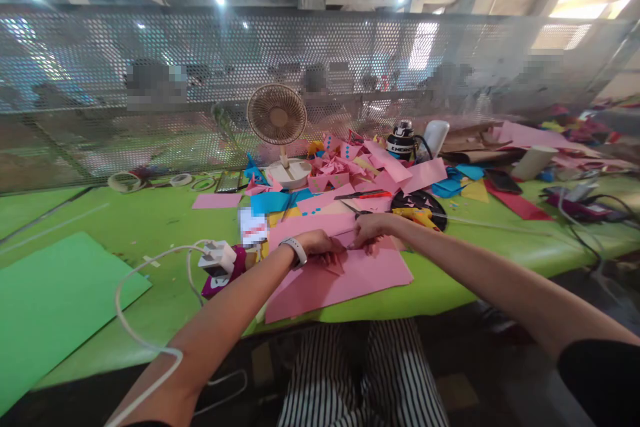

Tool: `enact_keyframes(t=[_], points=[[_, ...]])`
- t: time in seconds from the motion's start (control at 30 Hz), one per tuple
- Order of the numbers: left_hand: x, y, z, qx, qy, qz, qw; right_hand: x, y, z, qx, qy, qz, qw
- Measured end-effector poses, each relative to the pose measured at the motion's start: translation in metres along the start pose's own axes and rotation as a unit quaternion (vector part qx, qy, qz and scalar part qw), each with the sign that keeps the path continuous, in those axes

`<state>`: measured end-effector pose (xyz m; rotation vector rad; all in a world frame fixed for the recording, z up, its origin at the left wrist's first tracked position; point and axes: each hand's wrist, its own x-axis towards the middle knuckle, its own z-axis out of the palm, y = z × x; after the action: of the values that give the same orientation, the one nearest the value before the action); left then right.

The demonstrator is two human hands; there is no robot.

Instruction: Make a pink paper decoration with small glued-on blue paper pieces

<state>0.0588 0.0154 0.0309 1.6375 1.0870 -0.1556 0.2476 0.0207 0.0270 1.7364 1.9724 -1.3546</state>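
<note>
1. paper piece point(345, 239), pink, lies between the two hands above a stack of larger pink sheets point(373, 278) at the table's near edge.
2. left hand point(316, 243) pinches it with curled fingers, palm down; right hand point(373, 229) bends at the wrist, index finger pointing down at the piece, though whether it pinches or only presses cannot be told.
3. both forearms reach in from the sides, the left wearing a pale wristband point(296, 253).
4. just beyond the knuckles, a red-handled cutter point(371, 195) and blue paper point(270, 203) crowd the space; right of them, a yellow glue gun point(419, 217) rests on a black dish point(434, 205).
5. left of the stack sits a white plug point(218, 259), its cable point(131, 330) looping across the left forearm.
6. farther back, pink cut-outs point(343, 170) heap beside a small fan point(277, 115), with a black bottle point(401, 141) to their right.
7. well apart at left, a green sheet point(65, 310); behind everything, a perforated screen point(200, 100).
</note>
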Motion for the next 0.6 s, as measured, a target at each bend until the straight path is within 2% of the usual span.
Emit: enact_keyframes(t=[0.33,0.5,0.57,0.6], points=[[-0.007,-0.006,-0.005,0.056,0.019,-0.022,0.998,-0.016,0.004,0.007,0.031,0.043,0.041,0.998],[-0.021,-0.015,-0.009,0.097,0.018,0.005,0.995,-0.028,0.012,0.012,0.073,0.058,0.035,0.995],[-0.031,-0.02,-0.011,0.092,0.052,0.054,0.993,-0.033,0.016,0.014,0.088,0.059,0.036,0.994],[-0.035,-0.023,-0.011,0.089,0.107,0.09,0.986,-0.035,0.017,0.016,0.096,0.06,0.035,0.993]])
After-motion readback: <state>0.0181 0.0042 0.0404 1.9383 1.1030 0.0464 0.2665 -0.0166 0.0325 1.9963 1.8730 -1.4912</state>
